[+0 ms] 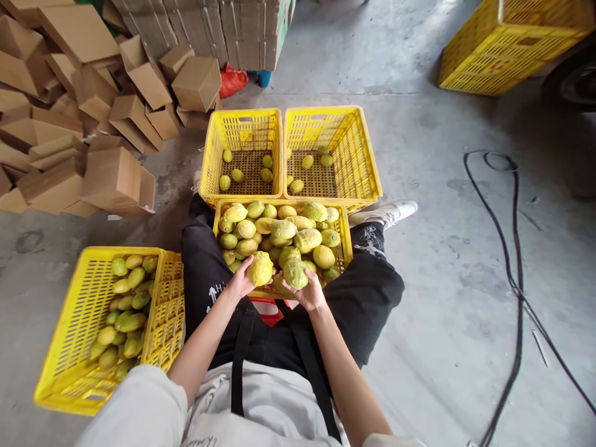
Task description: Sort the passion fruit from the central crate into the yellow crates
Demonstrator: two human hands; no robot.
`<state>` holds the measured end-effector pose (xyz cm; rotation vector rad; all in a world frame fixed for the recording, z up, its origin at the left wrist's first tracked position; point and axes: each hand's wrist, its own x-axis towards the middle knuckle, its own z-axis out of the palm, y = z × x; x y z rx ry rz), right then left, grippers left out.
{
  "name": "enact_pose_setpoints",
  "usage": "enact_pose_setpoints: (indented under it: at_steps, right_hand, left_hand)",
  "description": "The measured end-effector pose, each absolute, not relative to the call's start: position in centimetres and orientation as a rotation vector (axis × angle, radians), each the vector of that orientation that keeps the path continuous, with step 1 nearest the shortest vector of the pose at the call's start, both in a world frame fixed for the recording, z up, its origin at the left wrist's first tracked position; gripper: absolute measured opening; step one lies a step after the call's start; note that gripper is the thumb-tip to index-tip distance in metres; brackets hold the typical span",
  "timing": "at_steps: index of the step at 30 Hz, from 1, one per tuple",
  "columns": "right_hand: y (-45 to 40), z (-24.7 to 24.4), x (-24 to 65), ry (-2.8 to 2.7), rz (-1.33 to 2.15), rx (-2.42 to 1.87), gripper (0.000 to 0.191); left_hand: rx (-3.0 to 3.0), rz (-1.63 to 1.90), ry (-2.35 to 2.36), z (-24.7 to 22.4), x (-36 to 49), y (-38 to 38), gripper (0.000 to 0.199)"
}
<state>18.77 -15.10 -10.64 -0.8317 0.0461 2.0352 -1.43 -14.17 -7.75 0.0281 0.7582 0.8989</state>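
Note:
My left hand [241,281] is closed round a yellow, bumpy fruit [259,269]. In my right hand [311,294] is a greener, rounded fruit [295,274]. The two fruits are held side by side, slightly apart, over the near edge of a yellow crate [348,239] heaped with yellow-green fruits between my legs. Beyond it stand two more yellow crates, the left one [280,143] and the right one [371,155], each with several fruits on its floor.
At my left sits a tilted-looking yellow crate [69,323] partly filled with fruits. Cardboard boxes [114,177] are piled at the back left. A yellow crate [503,56] stands at the far right, and a black cable [519,285] crosses the floor.

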Motion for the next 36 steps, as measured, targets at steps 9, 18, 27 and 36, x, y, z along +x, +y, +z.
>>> enact_pose_setpoints:
  at_steps: [9,18,27,36]
  right_hand:
    - [-14.7,-8.9,18.5,0.073,2.01,-0.71,0.028]
    - [-15.0,-9.9,18.6,0.007,1.999,-0.816,0.031]
    - [-15.0,-10.6,18.6,-0.066,1.995,-0.906,0.036]
    - [-14.9,-10.1,18.5,-0.049,1.997,-0.913,0.034]
  left_hand:
    - [-0.072,0.944,0.639,-7.6,-1.5,-14.0,0.038]
    - [-0.027,1.011,0.789,-8.7,-1.1,-14.3,0.028]
    - [0.079,0.933,0.822,-8.8,-0.9,-14.4,0.03]
    - [-0.082,0.96,0.839,-8.2,-1.0,-13.9,0.025]
